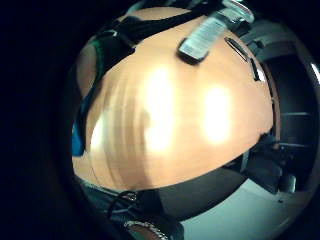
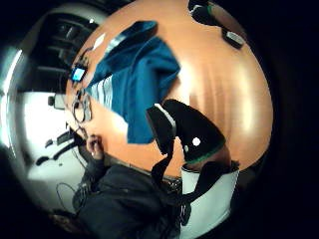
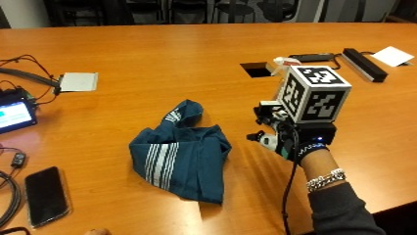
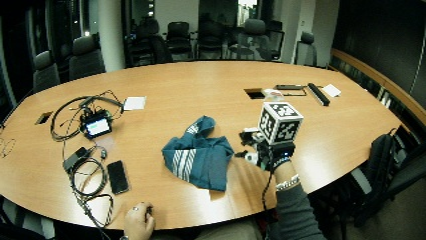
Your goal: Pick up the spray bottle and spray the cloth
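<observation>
Gloved right hand (image 3: 287, 134) beside the cloth (image 3: 179, 154) on the table (image 3: 163, 58).
Hand at the cloth's three o'clock (apart from it); its grip cannot be told.

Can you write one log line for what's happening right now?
stage: before pickup | hand: above table, beside cloth, holds nothing | cloth: crumpled, flat on table | spray bottle: not seen

Black glove on right hand (image 3: 290, 139), dark grey sleeve (image 3: 338, 210) (beaded bracelet (image 3: 324, 179) at wrist).
</observation>
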{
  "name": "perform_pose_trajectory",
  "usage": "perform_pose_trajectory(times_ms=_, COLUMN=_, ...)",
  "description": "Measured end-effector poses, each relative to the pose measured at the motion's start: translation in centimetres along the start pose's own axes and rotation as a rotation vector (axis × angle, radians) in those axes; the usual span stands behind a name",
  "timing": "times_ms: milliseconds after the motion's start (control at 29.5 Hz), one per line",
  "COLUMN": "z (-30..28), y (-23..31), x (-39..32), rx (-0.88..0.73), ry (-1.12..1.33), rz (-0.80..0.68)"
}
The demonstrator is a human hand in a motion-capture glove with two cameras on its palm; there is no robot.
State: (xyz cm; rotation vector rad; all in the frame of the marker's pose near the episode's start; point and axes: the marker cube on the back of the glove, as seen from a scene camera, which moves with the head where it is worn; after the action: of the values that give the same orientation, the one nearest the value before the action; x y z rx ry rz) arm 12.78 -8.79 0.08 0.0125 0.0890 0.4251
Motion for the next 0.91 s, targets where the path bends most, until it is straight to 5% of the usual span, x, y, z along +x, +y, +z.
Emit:
perform_pose_trajectory(times_ms=372, z=-0.4, y=-6.7, x=6.7, rx=0.295, ry=0.034, rz=0.332)
perform_pose_trajectory(times_ms=576, z=-0.3, y=-9.4, x=8.6, rx=0.430, ry=-0.138, rz=0.558)
perform_pose_trajectory(times_ms=914, z=1.7, y=-9.9, x=9.8, rx=0.589, ry=-0.646, rz=0.676)
